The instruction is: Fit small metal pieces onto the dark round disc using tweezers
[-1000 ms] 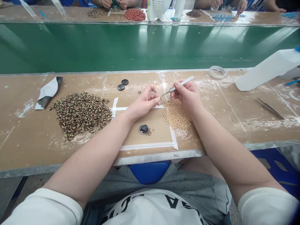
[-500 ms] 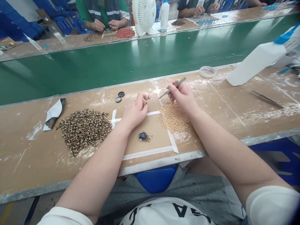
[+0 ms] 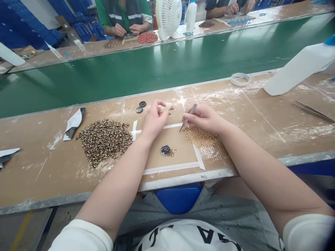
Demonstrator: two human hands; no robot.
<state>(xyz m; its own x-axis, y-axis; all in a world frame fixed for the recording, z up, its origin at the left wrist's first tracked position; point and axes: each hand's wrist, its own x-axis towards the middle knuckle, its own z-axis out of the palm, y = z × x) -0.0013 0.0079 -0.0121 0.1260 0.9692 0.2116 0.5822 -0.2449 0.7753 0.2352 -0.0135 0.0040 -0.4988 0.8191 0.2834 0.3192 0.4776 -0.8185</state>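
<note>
My right hand (image 3: pixel 202 118) is closed around grey metal tweezers (image 3: pixel 190 113). Their tip points down at the table, beside the left edge of a pile of small tan beads (image 3: pixel 201 135). My left hand (image 3: pixel 156 118) rests farther left with its fingers bent and a gap between index finger and thumb; nothing shows in it. Just past its fingertips lie a few tiny metal pieces (image 3: pixel 171 108). Between my forearms sits a round black, shiny disc (image 3: pixel 165 150) with silver marking, with small bits next to it. Two dark discs (image 3: pixel 140 106) lie beyond my left hand.
A heap of brown-and-gold small parts (image 3: pixel 106 141) is at left, near a white-and-dark wrapper (image 3: pixel 74 123). At right are a tape ring (image 3: pixel 240 79), a white bottle (image 3: pixel 295 69) and other tweezers (image 3: pixel 312 111). A green belt (image 3: pixel 157 75) separates me from co-workers opposite.
My right hand has come down and slightly left, bringing the tweezers' tip lower, near the tan beads. My left hand has barely moved. The whole view has shifted a little left.
</note>
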